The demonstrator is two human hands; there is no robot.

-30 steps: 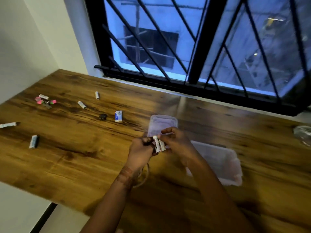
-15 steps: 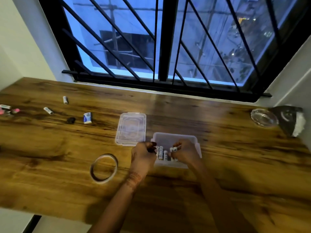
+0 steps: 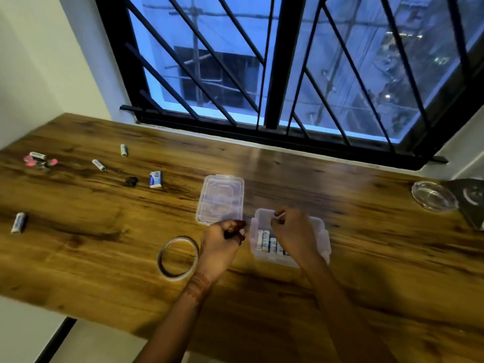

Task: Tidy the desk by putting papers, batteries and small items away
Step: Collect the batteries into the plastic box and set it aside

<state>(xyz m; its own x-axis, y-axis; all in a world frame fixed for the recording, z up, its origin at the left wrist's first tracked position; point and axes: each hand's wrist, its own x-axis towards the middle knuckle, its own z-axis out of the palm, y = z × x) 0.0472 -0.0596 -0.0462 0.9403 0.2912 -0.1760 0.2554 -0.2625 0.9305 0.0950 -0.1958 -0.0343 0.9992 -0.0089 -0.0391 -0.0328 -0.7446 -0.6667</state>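
Hovering over a clear plastic box, the right hand is curled with fingers drawn together above the box's far rim; whether it pinches anything cannot be told. The left hand rests just beside the box, loosely fisted, its contents, if any, hidden. Inside the box several white batteries lie side by side. The box's clear lid lies flat on the wooden worktop, just beyond the left hand. A roll of tape sits near the left wrist. Farther left, loose batteries are scattered: one near the edge, another and a third toward the window. A small white-and-blue packet and a small dark item lie between them and the lid. Pink bits cluster at far left. A glass dish stands well apart at right.
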